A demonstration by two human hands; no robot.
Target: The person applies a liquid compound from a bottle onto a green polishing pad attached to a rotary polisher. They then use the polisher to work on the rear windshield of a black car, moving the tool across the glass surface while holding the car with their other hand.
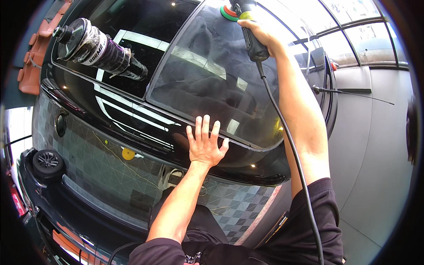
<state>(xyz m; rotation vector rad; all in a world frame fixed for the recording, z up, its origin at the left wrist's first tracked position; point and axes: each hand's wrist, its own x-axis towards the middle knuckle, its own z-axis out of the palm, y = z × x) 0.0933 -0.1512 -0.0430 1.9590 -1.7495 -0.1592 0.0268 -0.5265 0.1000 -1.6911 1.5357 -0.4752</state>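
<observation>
The left hand [205,148] lay spread on a black car's roof edge [240,162], seemingly for balance, while the right hand [266,36] wrapped around a polisher [253,46] at the hazy glass panel's [194,84] far end, its cord [288,133] trailing along the arm, likely clear of the pad [229,13].

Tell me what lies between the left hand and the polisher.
In the head view, hazy dark glass lies between the left hand and the polisher, with reflections but no loose thing visible on it.
</observation>
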